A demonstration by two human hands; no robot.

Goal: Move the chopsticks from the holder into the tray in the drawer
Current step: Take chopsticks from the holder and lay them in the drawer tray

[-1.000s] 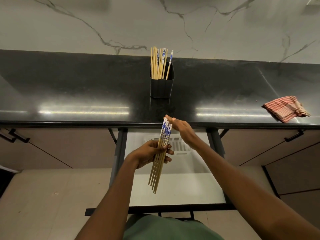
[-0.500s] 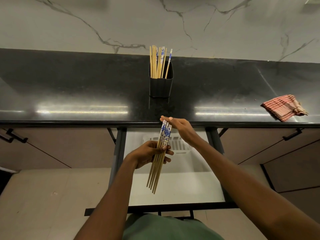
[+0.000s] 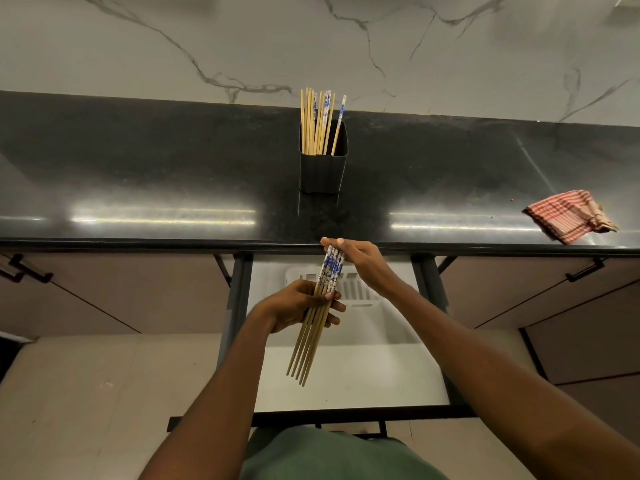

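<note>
A black square holder (image 3: 322, 169) stands on the dark counter with several wooden chopsticks (image 3: 317, 123) upright in it. My left hand (image 3: 294, 306) grips a bundle of several chopsticks (image 3: 313, 327) with blue-and-white ends, held slanted over the open drawer. My right hand (image 3: 360, 263) rests its fingers on the patterned top ends of that bundle. Beneath the hands lies a white tray (image 3: 363, 296) inside the pulled-out drawer (image 3: 346, 379); part of the tray is hidden by the hands.
A red checked cloth (image 3: 569, 216) lies at the counter's right edge. Closed cabinet fronts with black handles (image 3: 585, 270) flank the drawer. The drawer's black front rail (image 3: 311, 419) is close to my body. A marble wall rises behind the counter.
My right hand has shifted slightly along the top ends of the bundle and closed on them. The left hand and bundle stay almost in place.
</note>
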